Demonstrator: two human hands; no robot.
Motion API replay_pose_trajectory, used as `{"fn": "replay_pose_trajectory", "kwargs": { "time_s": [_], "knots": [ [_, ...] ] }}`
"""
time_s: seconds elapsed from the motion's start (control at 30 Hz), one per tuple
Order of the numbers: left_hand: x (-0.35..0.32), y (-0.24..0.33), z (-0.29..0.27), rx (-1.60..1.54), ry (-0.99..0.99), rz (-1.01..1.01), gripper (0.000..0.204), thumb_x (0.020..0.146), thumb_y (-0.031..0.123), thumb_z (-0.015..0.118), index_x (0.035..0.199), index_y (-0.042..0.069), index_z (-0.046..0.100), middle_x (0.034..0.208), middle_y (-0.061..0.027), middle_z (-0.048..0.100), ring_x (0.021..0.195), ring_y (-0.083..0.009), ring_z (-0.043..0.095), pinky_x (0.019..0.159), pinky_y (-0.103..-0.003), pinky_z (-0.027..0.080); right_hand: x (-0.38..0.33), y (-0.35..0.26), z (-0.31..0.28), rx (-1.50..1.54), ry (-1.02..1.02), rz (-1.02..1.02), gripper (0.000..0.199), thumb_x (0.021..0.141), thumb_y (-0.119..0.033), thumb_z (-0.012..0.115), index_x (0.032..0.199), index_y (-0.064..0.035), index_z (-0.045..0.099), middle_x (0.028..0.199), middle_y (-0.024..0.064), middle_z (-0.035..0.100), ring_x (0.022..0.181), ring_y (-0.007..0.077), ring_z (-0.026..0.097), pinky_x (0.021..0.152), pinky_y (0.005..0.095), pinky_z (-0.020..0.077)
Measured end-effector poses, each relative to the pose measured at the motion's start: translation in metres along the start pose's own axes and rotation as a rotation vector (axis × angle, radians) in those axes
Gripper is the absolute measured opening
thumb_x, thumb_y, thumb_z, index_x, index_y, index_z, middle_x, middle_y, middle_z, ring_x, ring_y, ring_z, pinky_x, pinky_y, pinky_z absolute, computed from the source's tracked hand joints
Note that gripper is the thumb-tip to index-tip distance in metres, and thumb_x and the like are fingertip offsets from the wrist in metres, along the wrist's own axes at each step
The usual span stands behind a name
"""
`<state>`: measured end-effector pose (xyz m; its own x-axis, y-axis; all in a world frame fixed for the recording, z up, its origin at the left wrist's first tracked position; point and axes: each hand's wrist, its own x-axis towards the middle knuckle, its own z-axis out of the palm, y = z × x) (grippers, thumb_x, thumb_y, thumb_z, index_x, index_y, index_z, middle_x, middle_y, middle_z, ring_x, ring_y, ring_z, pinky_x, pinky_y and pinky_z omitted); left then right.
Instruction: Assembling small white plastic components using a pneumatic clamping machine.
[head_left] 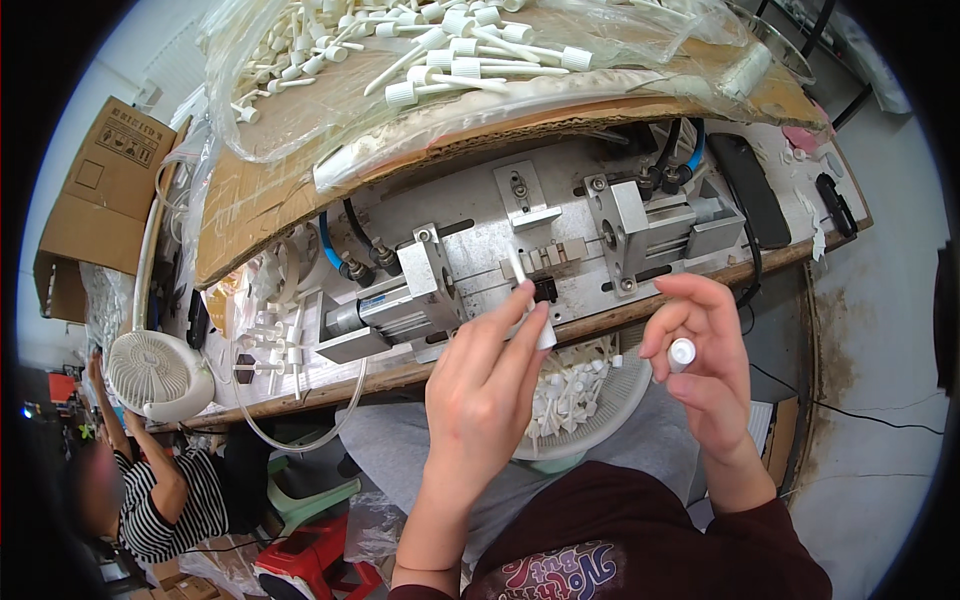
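Between the fingers of my left hand (485, 375) is a white stemmed cap (546, 336), its thin stem pointing up toward the metal fixture (545, 258). My right hand (710, 370) is to the right, its fingers curled round a white cap (681, 353) seen end-on; whether that one has a stem is hidden. The fixture lies between two metal air cylinders, the left cylinder (390, 300) and the right cylinder (665, 235). Below my hands, a round white basket (632, 400) on my lap holds several more stemmed caps (570, 400).
A cardboard sheet (260, 215) above the fixture bears a heap of stemmed caps (470, 50) in clear plastic. A black phone (752, 190) and black marker (835, 205) lie at right. A white fan (160, 375) stands left; beyond it a person in a striped shirt (170, 505) sits.
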<state>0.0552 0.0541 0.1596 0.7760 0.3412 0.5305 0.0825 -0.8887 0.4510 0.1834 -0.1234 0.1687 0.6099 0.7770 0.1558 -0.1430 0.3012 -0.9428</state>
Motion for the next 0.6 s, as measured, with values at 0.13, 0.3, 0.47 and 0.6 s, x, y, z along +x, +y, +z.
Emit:
{"fn": "replay_pose_trajectory", "kwargs": {
  "time_s": [0.13, 0.3, 0.47, 0.6],
  "knots": [
    [0.002, 0.0, 0.003, 0.143, -0.075, 0.038, 0.031, 0.077, 0.004, 0.077, 0.108, 0.007, 0.075, 0.118, -0.0072, 0.072, 0.073, -0.0203, 0.068, 0.063, -0.029, 0.053, -0.002, -0.001, 0.002, -0.076, 0.059, -0.024, 0.056, 0.089, -0.001, 0.055, 0.142, 0.0022, 0.037, 0.11, 0.0127, 0.059, 0.084, 0.0103, 0.053, 0.08, 0.0226, 0.0433],
    [0.011, 0.001, 0.001, 0.156, -0.114, 0.002, 0.029, 0.078, 0.007, 0.078, 0.107, 0.007, 0.075, 0.118, -0.0064, 0.072, 0.061, -0.0193, 0.067, 0.058, -0.028, 0.052, 0.003, -0.006, 0.017, -0.179, 0.118, -0.159, 0.056, 0.088, 0.015, 0.047, 0.142, 0.0032, 0.036, 0.125, 0.0219, 0.061, 0.114, 0.0248, 0.065, 0.101, 0.0354, 0.0489],
    [0.007, -0.002, 0.003, 0.077, -0.082, -0.046, 0.031, 0.076, 0.007, 0.08, 0.107, 0.007, 0.075, 0.116, -0.0068, 0.073, 0.069, -0.0182, 0.07, 0.061, -0.026, 0.054, 0.004, -0.004, 0.013, -0.358, -0.078, -0.367, 0.057, 0.084, 0.021, 0.049, 0.138, 0.0049, 0.045, 0.132, 0.0247, 0.06, 0.12, 0.0343, 0.063, 0.104, 0.0428, 0.0494],
    [0.007, 0.011, -0.013, -0.437, -0.161, -0.264, 0.037, 0.071, 0.008, 0.086, 0.106, 0.004, 0.075, 0.106, -0.0093, 0.074, 0.081, -0.0158, 0.071, 0.07, -0.027, 0.055, 0.004, 0.005, 0.015, -0.4, -0.162, -0.453, 0.057, 0.08, 0.022, 0.052, 0.133, 0.0015, 0.054, 0.132, 0.0252, 0.061, 0.119, 0.0374, 0.063, 0.103, 0.0454, 0.0502]
  ]
}}
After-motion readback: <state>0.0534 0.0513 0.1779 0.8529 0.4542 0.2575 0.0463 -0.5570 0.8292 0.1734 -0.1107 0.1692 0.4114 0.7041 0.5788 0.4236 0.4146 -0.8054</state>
